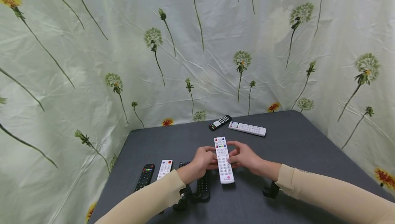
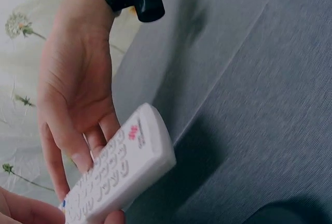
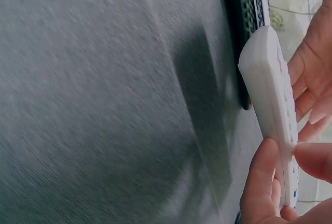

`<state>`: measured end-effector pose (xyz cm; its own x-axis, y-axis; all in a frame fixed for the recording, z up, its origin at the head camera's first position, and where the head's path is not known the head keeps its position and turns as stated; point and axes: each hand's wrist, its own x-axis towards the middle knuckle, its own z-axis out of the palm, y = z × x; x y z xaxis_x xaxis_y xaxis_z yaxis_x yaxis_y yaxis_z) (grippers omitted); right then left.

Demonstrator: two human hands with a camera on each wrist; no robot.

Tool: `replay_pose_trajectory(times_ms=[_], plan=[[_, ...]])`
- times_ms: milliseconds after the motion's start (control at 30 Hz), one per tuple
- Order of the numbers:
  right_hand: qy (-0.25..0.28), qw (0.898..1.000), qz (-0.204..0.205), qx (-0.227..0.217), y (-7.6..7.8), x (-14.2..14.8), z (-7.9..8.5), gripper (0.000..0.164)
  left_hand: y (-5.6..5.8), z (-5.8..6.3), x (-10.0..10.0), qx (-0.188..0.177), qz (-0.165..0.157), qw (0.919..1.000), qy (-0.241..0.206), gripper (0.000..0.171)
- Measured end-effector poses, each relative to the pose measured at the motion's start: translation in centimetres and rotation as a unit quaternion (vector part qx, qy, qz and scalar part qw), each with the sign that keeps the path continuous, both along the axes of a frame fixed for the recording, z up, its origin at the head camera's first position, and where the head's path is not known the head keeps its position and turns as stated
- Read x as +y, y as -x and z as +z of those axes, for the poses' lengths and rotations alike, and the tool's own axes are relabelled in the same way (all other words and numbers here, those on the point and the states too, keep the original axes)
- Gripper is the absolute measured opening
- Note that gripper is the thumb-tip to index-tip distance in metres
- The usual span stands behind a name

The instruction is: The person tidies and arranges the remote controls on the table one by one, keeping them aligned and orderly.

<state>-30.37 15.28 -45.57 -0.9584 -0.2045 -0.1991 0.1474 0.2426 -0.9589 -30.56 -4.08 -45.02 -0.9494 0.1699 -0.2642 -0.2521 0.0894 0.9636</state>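
A white remote control [image 1: 223,160] is held up over the dark table, its button face toward the head camera and its logo end nearest me. My left hand [image 1: 202,160] grips its left edge; in the left wrist view a fingertip [image 2: 114,217] shows along the underside. From the other edge my right hand [image 1: 245,157] pinches it. In the right wrist view the right thumb [image 3: 313,157] is at the button side, with fingers against the back. Beneath the remote a shadow falls on the cloth.
Left of my hands lie black remotes [image 1: 145,176] [image 1: 203,187] and a white one [image 1: 165,168], partly covered by my left arm. Farther back are another black remote [image 1: 220,122] and another white one [image 1: 247,128]. A flowered curtain [image 1: 197,66] hangs behind the table [image 1: 296,155].
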Motion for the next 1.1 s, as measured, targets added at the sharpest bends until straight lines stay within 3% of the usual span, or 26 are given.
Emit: replay_pose_trajectory(times_ms=[400, 800, 1100], plan=[[0.009, 1.000, 0.010, -0.024, -2.2, -0.2, -1.3, 0.073, -2.4, -0.3, 0.2, -0.042, -0.006, 0.9990, -0.012, 0.032], [0.008, 0.998, 0.038, -0.051, -2.9, -0.4, -2.2, 0.071, -4.1, -0.3, 0.4, -0.064, -0.018, 0.9976, -0.017, 0.038], [0.017, 0.997, 0.051, -0.060, -3.0, -0.3, -2.4, 0.072, -4.6, -0.1, 0.3, -0.066, -0.020, 0.9973, -0.025, 0.041]])
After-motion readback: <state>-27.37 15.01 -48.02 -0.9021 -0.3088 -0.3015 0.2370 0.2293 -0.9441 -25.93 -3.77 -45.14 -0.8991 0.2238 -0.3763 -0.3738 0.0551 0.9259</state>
